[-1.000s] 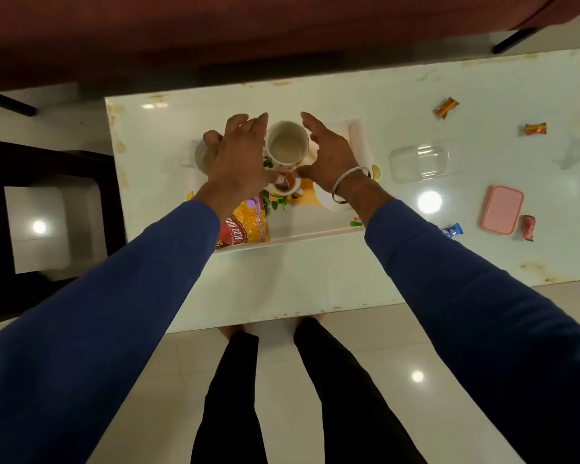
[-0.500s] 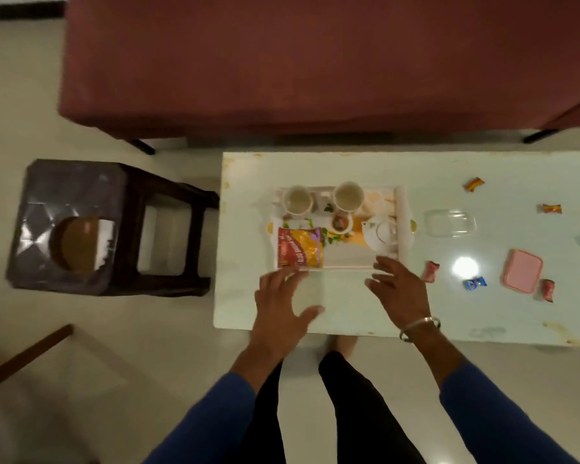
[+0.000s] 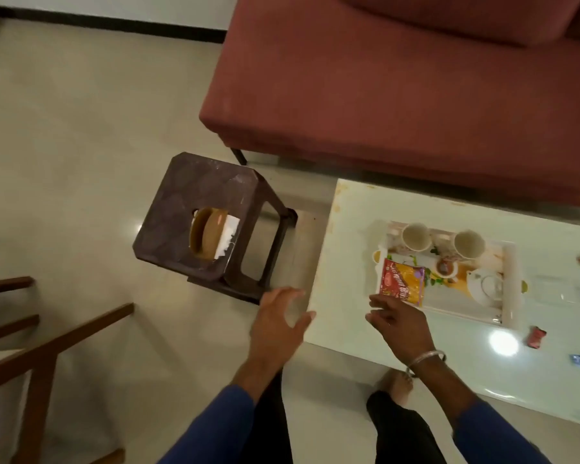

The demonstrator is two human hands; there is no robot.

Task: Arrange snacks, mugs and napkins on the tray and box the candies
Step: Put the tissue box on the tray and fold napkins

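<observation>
Two mugs (image 3: 416,236) are standing at the tray's (image 3: 511,286) twelve o'clock edge, a snack packet (image 3: 401,286) lying at eight. Both hands, left (image 3: 277,324) and right (image 3: 399,324), are hovering open and empty, the right over the counter (image 3: 345,316).

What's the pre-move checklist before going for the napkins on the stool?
1. Left hand free: ok, open, holding nothing.
2. Right hand free: ok, open above the table.
3. Napkin holder within reach on the stool: cannot tell.
4. Napkins present in holder: ok, white edge visible.
5. Tray has room: ok, two mugs and snack packet leave bare space.
6. Candies boxed: not ok, red candy loose on table.
</observation>
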